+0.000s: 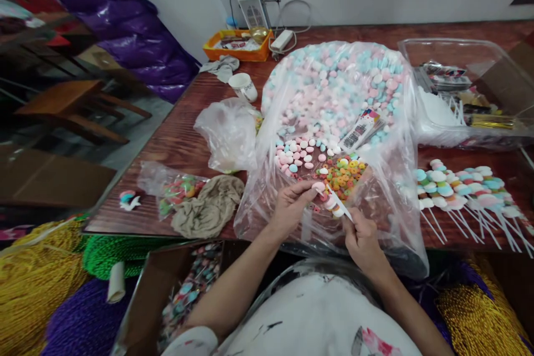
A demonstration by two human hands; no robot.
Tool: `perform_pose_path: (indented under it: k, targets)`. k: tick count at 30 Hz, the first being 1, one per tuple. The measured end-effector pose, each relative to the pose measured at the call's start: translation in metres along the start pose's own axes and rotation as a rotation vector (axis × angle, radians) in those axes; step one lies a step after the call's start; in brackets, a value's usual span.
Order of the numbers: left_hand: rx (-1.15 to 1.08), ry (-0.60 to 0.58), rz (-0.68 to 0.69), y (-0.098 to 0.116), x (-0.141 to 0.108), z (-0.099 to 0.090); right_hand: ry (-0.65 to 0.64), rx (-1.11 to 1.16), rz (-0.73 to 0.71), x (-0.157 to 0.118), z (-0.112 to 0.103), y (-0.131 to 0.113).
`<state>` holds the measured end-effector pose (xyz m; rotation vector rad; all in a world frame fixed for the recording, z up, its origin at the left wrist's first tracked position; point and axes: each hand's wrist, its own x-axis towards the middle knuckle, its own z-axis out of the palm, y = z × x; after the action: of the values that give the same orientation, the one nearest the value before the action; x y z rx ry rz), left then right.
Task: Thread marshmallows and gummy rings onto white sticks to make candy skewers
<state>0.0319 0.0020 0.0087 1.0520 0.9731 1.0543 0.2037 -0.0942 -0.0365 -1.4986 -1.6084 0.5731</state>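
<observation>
My left hand [294,204] pinches a pink candy [319,186] at the upper tip of a white stick. My right hand [361,233] is closed round the lower part of that white stick [341,203], which carries pale candies [334,208] along it. Both hands are above a large clear plastic bag [304,233]. Just beyond them lie orange, yellow and green rings [344,175] and loose pink, white and blue candies [300,153]. The bag's far part is full of pastel candies [334,78]. Finished-looking candy sticks [459,189] lie in a row at the right.
Left on the table [167,150] are a mug [243,87], a grey-brown cloth [208,206] and small plastic bags [227,133]. An orange tray [237,47] stands at the back. A clear bin [471,94] is at the back right. An open box [152,289] sits below the table edge.
</observation>
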Motion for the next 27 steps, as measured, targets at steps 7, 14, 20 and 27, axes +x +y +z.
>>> perform_pose_path:
  k: [7, 14, 20, 27]
  targets:
    - [-0.257, 0.123, -0.069, -0.009, -0.011, 0.006, -0.044, -0.049, 0.002, -0.003, 0.0, -0.002]
    - [-0.096, 0.153, 0.053, -0.03, -0.016, -0.002, -0.084, -0.211, 0.017, -0.005, 0.001, 0.0]
    - [0.418, 0.06, 0.568, -0.032, -0.016, -0.016, -0.125, -0.291, 0.024, -0.007, 0.002, -0.002]
    - [0.651, 0.145, 0.841, -0.035, -0.007, -0.023, -0.069, 0.058, 0.043, -0.015, 0.019, -0.015]
